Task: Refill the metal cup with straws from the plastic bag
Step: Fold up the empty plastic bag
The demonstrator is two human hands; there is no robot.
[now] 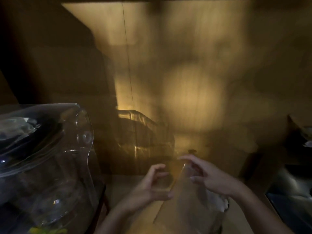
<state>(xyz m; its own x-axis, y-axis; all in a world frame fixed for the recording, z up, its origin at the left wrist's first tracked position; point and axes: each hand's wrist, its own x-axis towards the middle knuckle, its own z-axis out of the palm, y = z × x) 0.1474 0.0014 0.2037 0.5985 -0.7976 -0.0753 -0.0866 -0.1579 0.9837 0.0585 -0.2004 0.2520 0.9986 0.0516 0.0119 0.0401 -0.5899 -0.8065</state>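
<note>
The scene is dim and blurred. A clear plastic bag [190,205] hangs low in the middle, and both hands hold its upper part. My left hand [152,184] curls around the bag's left edge. My right hand [207,174] pinches the bag's top from the right. Something white [219,200] shows behind the bag under my right wrist. I cannot make out straws or a metal cup.
A large clear curved container [50,157] fills the lower left, with yellow bits at its bottom. A clear ribbed box [143,137] stands against the wooden wall [185,65]. Dark shelving with shiny items [295,191] is at the right.
</note>
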